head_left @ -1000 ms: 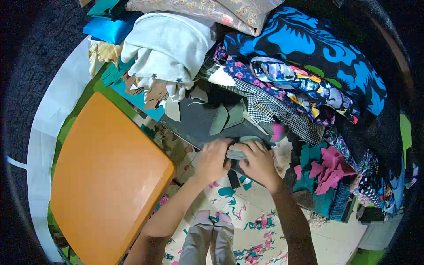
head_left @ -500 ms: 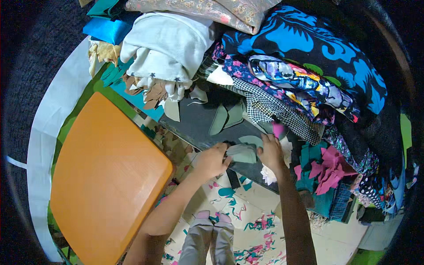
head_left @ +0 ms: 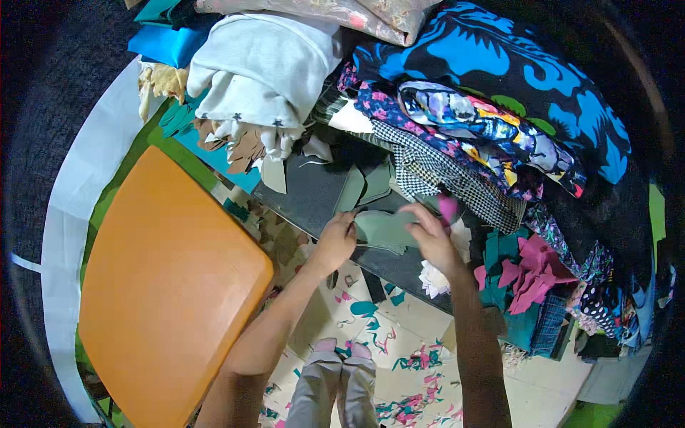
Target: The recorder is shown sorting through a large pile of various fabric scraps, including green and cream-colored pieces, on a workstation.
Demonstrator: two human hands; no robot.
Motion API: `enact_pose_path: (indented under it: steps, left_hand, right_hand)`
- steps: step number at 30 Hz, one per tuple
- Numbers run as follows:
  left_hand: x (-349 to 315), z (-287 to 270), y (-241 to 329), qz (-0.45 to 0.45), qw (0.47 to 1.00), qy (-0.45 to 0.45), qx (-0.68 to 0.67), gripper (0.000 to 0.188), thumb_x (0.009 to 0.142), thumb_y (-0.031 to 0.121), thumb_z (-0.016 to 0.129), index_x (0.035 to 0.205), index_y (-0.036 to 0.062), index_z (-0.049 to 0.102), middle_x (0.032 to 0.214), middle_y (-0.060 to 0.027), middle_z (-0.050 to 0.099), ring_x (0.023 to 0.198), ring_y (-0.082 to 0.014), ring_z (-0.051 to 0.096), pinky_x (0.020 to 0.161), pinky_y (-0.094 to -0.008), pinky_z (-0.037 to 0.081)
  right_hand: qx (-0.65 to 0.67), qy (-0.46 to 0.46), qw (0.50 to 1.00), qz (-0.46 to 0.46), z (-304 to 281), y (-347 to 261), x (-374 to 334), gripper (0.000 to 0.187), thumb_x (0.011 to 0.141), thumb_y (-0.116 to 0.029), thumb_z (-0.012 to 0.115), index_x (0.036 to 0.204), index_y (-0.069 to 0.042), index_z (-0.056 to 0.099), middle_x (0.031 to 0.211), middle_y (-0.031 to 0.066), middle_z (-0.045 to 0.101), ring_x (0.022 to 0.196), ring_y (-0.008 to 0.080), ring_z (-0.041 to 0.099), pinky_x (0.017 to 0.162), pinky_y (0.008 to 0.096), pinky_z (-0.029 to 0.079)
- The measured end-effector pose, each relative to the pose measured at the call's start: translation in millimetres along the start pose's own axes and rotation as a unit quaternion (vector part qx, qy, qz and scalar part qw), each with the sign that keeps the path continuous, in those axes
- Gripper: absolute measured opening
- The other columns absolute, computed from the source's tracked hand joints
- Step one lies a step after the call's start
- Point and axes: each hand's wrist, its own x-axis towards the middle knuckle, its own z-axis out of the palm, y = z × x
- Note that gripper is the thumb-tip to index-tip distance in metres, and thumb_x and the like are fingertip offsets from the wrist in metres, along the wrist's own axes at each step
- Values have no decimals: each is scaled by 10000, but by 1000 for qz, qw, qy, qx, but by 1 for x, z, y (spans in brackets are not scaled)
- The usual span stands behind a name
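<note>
Grey-green pieces (head_left: 384, 230) lie between bent-fingered hands (head_left: 335, 244).

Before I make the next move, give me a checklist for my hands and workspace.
1. Left hand on the grey-green pieces: ok, at their left edge.
2. Right hand gripping them: cannot tell; it is blurred at their right side.
3. Black surface free of other pieces: not ok, loose pieces lie beyond.
4. Orange seat apart from both hands: ok.
5. Floor free of scraps: not ok.
</note>
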Motion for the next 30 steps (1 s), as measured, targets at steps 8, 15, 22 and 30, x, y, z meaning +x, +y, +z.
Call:
enact_pose_path:
  steps: [8, 15, 22, 30]
  left_hand:
    - [-2, -11, 16, -94, 990, 3, -103, 248, 820, 142, 497, 971, -48, 543, 1022, -216, 547, 967, -379, 511, 857, -389, 401]
    - [-14, -16, 13, 190, 976, -43, 101, 423, 682, 8, 606, 1093, 13, 504, 1031, -162, 465, 967, -344, 472, 833, -370, 413]
    - [-10, -6, 21, 256, 948, -23, 186, 451, 650, -10, 574, 1092, 48, 509, 1022, -137, 493, 960, -310, 494, 816, -391, 415]
    - [-2, -9, 18, 154, 975, -66, 143, 423, 675, 35, 594, 1088, 40, 502, 1004, -159, 517, 950, -339, 496, 799, -409, 402]
  right_hand:
    - [-302, 4, 952, 43, 41, 24, 6, 653, 675, -135, 603, 1267, -75, 334, 1165, 175, 366, 1111, 405, 321, 929, 461, 295]
    - [-255, -51, 966, 15, 32, 0, -6, 408, 689, 7, 574, 1076, -16, 449, 1046, 190, 454, 1010, 381, 417, 875, 431, 356]
    - [-357, 12, 934, 5, 37, 7, -27, 403, 717, 6, 526, 1101, -23, 408, 1073, 191, 436, 1003, 397, 439, 835, 433, 391]
    - [-167, -11, 983, 77, 26, 13, -25, 476, 748, -38, 529, 1196, -66, 369, 1122, 217, 456, 1022, 418, 455, 861, 432, 384]
